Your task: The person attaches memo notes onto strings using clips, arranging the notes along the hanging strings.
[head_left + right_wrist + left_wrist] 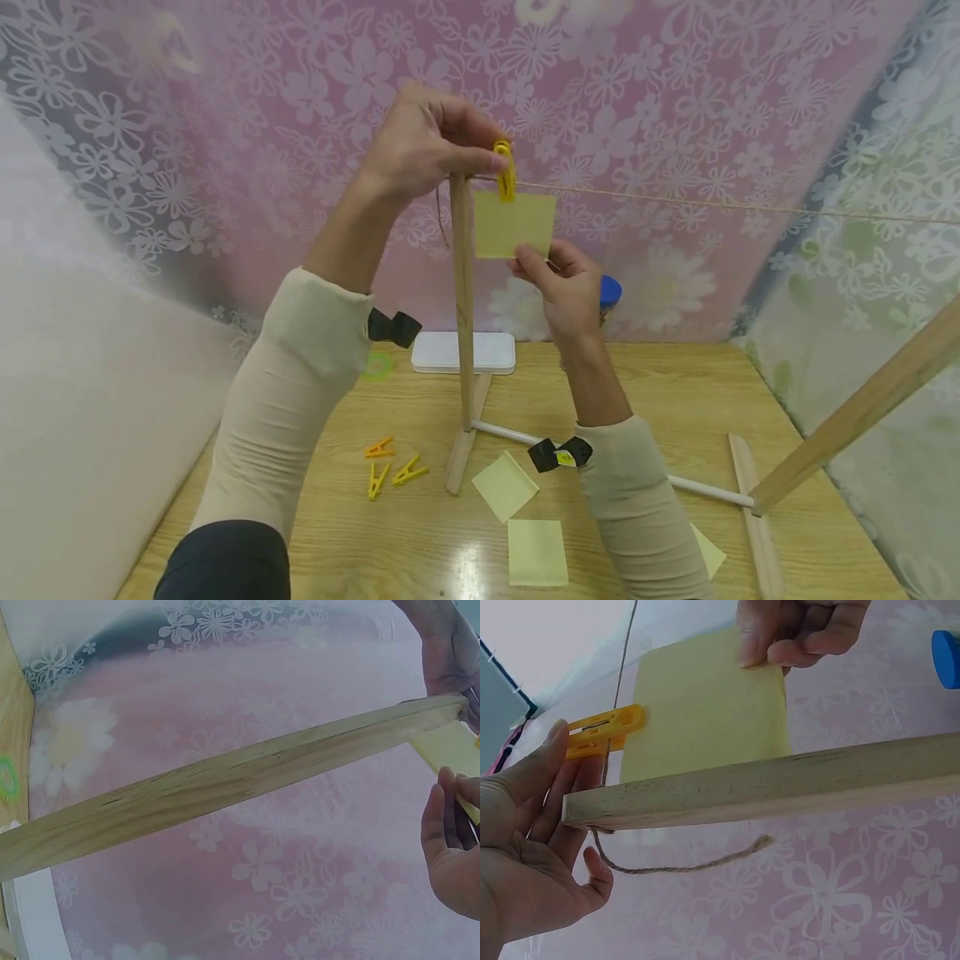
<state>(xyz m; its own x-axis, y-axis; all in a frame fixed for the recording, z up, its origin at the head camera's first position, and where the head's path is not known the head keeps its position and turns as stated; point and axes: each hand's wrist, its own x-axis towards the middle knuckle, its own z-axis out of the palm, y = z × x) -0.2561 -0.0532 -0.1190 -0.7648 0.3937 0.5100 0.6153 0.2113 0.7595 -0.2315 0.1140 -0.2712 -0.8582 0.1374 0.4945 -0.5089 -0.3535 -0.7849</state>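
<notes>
My left hand (427, 142) pinches a yellow clothespin (506, 171) between thumb and fingers, close beside the top of a wooden post (461, 300). The clothespin's tip overlaps the upper edge of a pale yellow paper square (498, 229) and the string (637, 196) that runs to the right. With thumb and fingers, my right hand (573, 287) pinches the paper's lower right edge. In the left wrist view the clothespin (604, 727) straddles the string at the paper's edge, and a loose string end (690, 868) hangs from the post.
Several clothespins (408, 471) lie on the wooden table (337, 550) at the left. Paper squares (537, 552) rest near the front. A white case (431, 354) and a green ring (377, 365) sit at the back. A white rod (708, 490) joins the post to another slanted wooden post (862, 408).
</notes>
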